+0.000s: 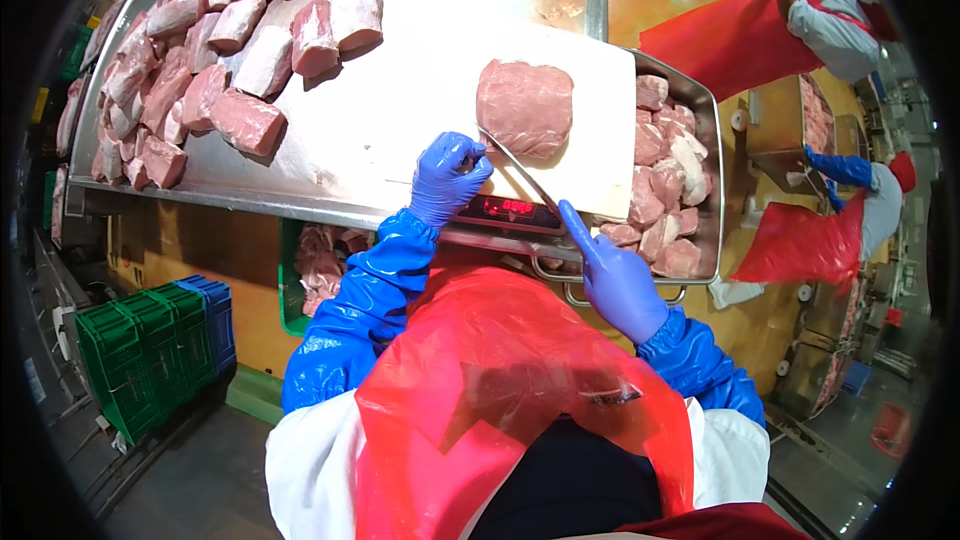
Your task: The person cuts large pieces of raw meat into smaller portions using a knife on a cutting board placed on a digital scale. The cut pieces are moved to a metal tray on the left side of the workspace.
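A trimmed block of raw pink meat (525, 105) lies on the white cutting board (603, 155) in front of me. My right hand (622, 285), in a purple glove, grips a knife (528, 178), its forefinger stretched along the handle. The blade points up and left, its tip at the block's lower left edge. Close by that tip, my left hand (445, 180), gloved alike, is closed with thumb and fingers pinched together. Whatever may be between those fingers is too small to make out. Under the board's near edge glows a red digital display (512, 208).
Many meat pieces (248, 122) are heaped on the steel table's left. A metal tub (716, 180) of cut meat stands right of the board. Below the table are a green crate (292, 285) with meat and stacked green crates (145, 355). Two people in red aprons (800, 245) work at right.
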